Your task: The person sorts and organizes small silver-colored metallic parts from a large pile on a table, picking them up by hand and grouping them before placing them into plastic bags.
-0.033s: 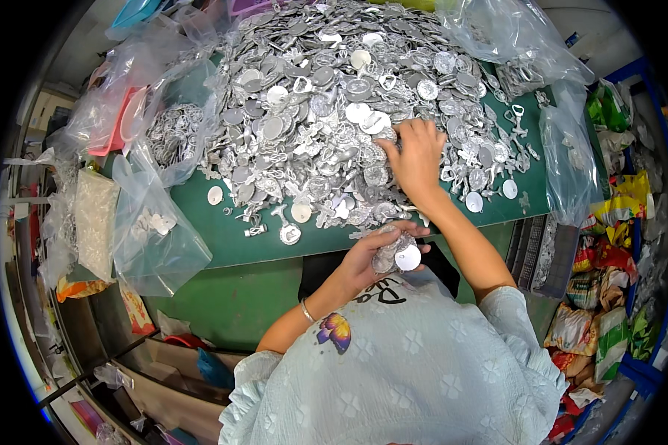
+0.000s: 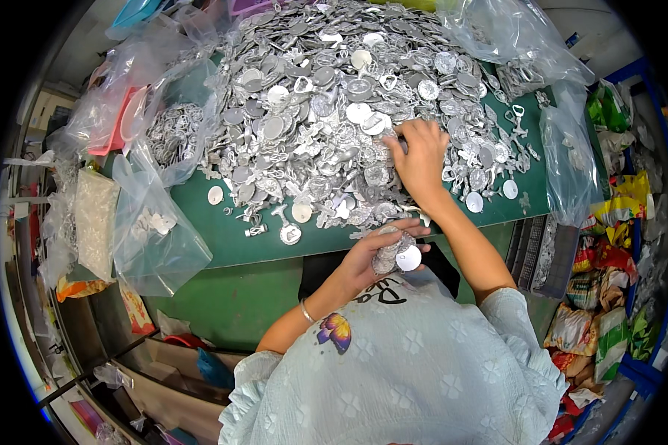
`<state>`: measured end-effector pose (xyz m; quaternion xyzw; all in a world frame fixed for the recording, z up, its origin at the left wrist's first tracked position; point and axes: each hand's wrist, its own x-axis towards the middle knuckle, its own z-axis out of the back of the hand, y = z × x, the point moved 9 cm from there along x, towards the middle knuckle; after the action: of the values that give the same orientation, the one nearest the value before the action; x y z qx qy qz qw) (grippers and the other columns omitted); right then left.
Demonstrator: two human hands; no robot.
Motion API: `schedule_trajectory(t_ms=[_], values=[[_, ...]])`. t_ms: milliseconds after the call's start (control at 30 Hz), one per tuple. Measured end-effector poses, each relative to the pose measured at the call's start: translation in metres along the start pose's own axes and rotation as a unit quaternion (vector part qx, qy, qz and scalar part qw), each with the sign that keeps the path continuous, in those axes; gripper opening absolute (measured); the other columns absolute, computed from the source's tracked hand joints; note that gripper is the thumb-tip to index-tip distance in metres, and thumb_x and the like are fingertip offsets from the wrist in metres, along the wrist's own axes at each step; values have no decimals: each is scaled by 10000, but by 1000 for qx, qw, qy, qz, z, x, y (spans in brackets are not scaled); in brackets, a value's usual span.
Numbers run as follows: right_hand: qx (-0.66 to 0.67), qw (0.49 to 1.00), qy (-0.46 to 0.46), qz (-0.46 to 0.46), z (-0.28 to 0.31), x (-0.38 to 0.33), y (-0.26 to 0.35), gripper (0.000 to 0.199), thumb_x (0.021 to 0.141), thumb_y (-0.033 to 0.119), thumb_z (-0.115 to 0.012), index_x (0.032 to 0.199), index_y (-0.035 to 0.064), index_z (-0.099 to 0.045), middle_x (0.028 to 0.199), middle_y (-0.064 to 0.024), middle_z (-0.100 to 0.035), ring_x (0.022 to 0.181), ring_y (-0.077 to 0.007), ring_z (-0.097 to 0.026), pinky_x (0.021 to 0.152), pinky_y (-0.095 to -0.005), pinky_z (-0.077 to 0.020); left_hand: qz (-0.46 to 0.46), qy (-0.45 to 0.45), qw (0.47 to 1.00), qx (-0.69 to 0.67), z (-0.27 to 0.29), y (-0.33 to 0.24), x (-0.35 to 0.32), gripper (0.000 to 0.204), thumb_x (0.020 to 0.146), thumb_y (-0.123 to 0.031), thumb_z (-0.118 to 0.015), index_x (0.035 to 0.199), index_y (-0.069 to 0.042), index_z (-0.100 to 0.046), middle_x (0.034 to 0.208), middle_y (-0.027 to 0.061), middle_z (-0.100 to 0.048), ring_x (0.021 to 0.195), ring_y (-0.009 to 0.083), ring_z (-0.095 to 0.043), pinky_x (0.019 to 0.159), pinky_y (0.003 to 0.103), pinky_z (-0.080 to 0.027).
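Observation:
A wide heap of silver metal pieces (image 2: 304, 111) covers much of the green table (image 2: 252, 248); round medallions, bottle-opener shapes and small ornate castings show in it. My left hand (image 2: 364, 259), low in front of the table's near edge, is closed round a small stack of round metal medallions (image 2: 408, 257); the outermost one shows a plain pale face. Over the right part of the heap, my right hand (image 2: 421, 159) touches the pieces with bent fingers. Its thumb stands apart from the forefinger, and nothing is visibly held; some fingertips are hidden.
Clear plastic bags stand at the left, one holding small metal pieces (image 2: 174, 133), near a red tray (image 2: 119, 126). Another clear bag (image 2: 571, 159) hangs over the right edge. A grey crate (image 2: 553, 256) sits below, beside a blue rack with colourful packages (image 2: 612, 222).
My right hand has shifted slightly to the right over the heap. The left hand stays in place with the medallions, tilted a little differently.

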<state>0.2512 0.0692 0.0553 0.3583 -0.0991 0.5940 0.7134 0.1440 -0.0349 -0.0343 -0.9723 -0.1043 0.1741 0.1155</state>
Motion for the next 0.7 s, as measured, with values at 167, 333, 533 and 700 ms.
schedule_trajectory(t_ms=[167, 333, 533, 700], values=[[281, 940, 118, -154, 4, -5, -32, 125, 736, 123, -674, 793, 32, -609, 706, -30, -592, 700, -147, -522, 674, -301, -377, -45, 6, 995, 87, -12, -11, -2, 550, 897, -228, -465, 1377, -111, -225, 1305, 179, -398, 1115, 344, -491, 884, 511, -455], [405, 787, 452, -106, 1, -48, 18, 101, 763, 102, -657, 799, 18, -615, 715, -13, -575, 723, -72, -506, 659, -244, -406, -33, 6, 994, -100, 0, -10, 2, 514, 933, -370, -364, 1364, -109, -264, 1315, 162, -400, 1117, 345, -489, 884, 514, -448], [-12, 999, 34, 7, -1, 14, 2, 223, 722, 229, -688, 699, 27, -595, 664, -89, -566, 696, -265, -520, 703, -371, -369, -7, -8, 999, -36, 4, -7, 2, 489, 941, -357, -342, 1329, -58, -325, 1265, 154, -452, 1114, 335, -494, 869, 515, -456], [36, 992, 99, -68, 0, 7, -18, 225, 706, 220, -711, 679, 35, -586, 686, -75, -567, 715, -251, -531, 665, -372, -360, -30, -21, 999, -22, 7, -12, -2, 496, 941, -360, -335, 1333, -57, -318, 1237, 152, -475, 1085, 331, -517, 877, 522, -446]])
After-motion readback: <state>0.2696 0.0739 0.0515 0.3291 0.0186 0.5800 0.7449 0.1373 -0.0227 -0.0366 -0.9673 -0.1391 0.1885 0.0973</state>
